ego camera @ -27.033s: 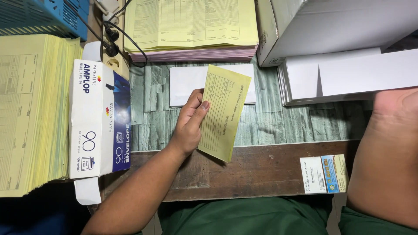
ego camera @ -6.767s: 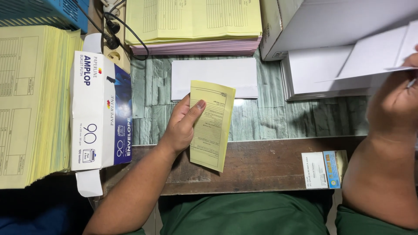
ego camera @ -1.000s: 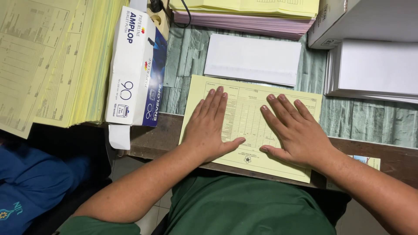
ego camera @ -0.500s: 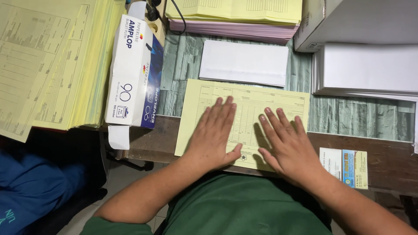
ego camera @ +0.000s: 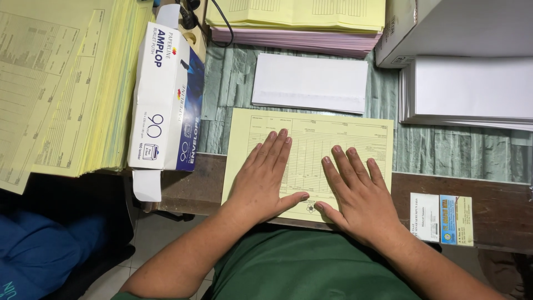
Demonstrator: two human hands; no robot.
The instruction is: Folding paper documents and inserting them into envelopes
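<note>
My left hand (ego camera: 265, 176) and right hand (ego camera: 355, 195) lie flat and open, gripping nothing, on the yellow form (ego camera: 311, 144) at frame centre; I'd press evenly, keeping its edges square.

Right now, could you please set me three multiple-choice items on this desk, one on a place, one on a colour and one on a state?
1. Where does the white envelope lie?
A. beyond the form
B. on the box
C. under the hands

2. What colour is the form under the hands?
A. pink
B. yellow
C. blue

3. How are the left hand and right hand?
A. fisted
B. pinching a pen
C. flat, fingers spread

Answers: 1 A, it sits past the form's far edge. 2 B, the sheet is pale yellow. 3 C, both palms press on the sheet.
</note>
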